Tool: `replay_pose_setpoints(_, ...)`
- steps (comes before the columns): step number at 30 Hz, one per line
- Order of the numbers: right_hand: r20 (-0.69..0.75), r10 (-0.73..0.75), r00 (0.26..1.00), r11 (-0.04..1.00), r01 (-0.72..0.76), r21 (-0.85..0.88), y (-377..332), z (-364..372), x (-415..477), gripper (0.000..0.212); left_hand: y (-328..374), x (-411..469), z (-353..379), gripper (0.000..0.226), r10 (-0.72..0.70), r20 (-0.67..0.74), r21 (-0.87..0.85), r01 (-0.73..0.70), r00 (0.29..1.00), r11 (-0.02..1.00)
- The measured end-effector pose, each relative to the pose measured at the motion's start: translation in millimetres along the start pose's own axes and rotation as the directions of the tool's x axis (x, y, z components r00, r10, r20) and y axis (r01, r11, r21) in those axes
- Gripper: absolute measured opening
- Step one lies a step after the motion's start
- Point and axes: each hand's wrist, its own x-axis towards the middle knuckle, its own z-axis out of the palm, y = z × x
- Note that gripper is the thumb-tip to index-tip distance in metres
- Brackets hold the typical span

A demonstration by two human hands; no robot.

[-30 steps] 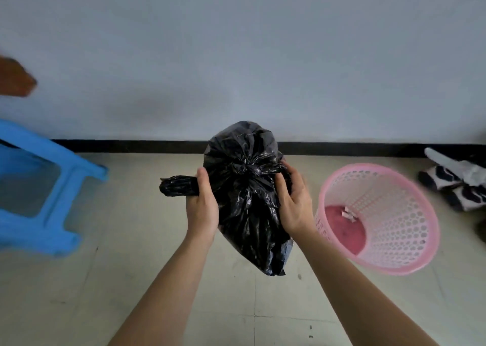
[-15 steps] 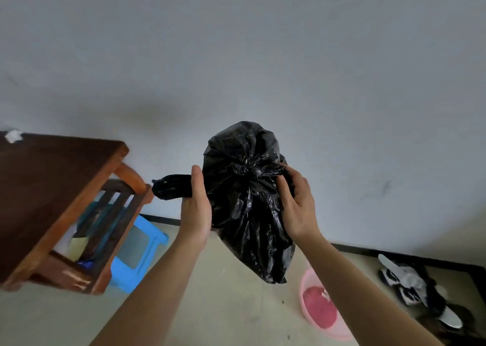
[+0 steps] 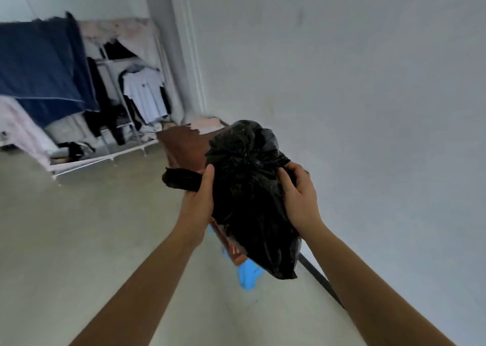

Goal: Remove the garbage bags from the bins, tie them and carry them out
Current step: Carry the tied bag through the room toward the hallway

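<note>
I see my left hand (image 3: 197,203) with fingers curled round the twisted tail of the black garbage bag (image 3: 249,201), and my right hand (image 3: 299,201) clutching its right side. The bag hangs in the air between them. Behind it is a brown desk (image 3: 184,145), and farther off a clothes rack (image 3: 126,95).

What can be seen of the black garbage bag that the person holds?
The black garbage bag is thin, crinkled, glossy plastic, bulging. Its neck is gathered near the top, with a ruffled puff above; whether a knot is finished cannot be told. A twisted tail sticks out to the left, gripped by the left hand. The right hand curls its fingers round the gathered plastic on the other side. The bag is held in the air, its lower end hanging to a point.
</note>
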Motion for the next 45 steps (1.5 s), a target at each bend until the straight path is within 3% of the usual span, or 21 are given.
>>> replay_pose_setpoints(5,0.298,-0.086,0.951,0.996,0.073,0.056,-43.3,209.5,10.3,0.026,14.4,41.0,-182.9,0.034,0.037,-0.267,0.006,-0.037,0.963,0.999)
replay_pose_setpoints(8,0.453,-0.157,0.878,0.983,0.096,0.155,-93.0,352.9,2.7,0.023,27.1,66.7,-307.8,0.037,0.080,-0.429,-0.003,-0.090,0.900,0.996)
replay_pose_setpoints(13,0.613,-0.240,0.752,0.957,0.076,0.281,-146.9,512.7,-12.5,0.030,46.5,93.6,-439.9,0.037,0.118,-0.583,-0.011,-0.154,0.804,0.988)
replay_pose_setpoints(20,0.700,-0.266,0.663,0.946,0.040,0.322,-162.4,689.9,-6.8,0.027,35.0,171.1,-576.6,0.040,0.065,-0.714,-0.079,-0.173,0.697,0.982)
replay_pose_setpoints(25,0.725,-0.279,0.629,0.937,0.013,0.349,-158.4,831.8,34.8,0.028,25.0,273.5,-667.5,0.032,0.054,-0.748,-0.071,-0.161,0.662,0.984)
replay_pose_setpoints(28,0.737,-0.265,0.622,0.929,-0.040,0.368,-163.2,919.1,72.1,0.028,31.4,349.2,-727.1,0.030,0.070,-0.732,-0.045,-0.151,0.677,0.988)
replay_pose_setpoints(34,0.796,-0.198,0.571,0.920,-0.172,0.352,-199.0,1100.7,135.7,0.027,53.6,483.6,-867.8,0.058,0.019,-0.789,-0.063,-0.113,0.613,0.992)
replay_pose_setpoints(36,0.821,-0.200,0.534,0.919,-0.189,0.347,-211.6,1156.8,140.4,0.027,53.8,512.6,-912.4,0.057,0.018,-0.808,-0.078,-0.137,0.589,0.987)
replay_pose_setpoints(42,0.844,-0.240,0.479,0.925,-0.151,0.349,-236.1,1335.0,142.5,0.028,50.3,596.1,-1052.4,0.042,0.063,-0.852,-0.066,-0.226,0.520,0.972)
replay_pose_setpoints(45,0.846,-0.275,0.457,0.919,-0.133,0.370,-251.3,1442.9,141.2,0.028,46.0,643.9,-1150.5,0.052,0.090,-0.856,-0.041,-0.239,0.509,0.970)
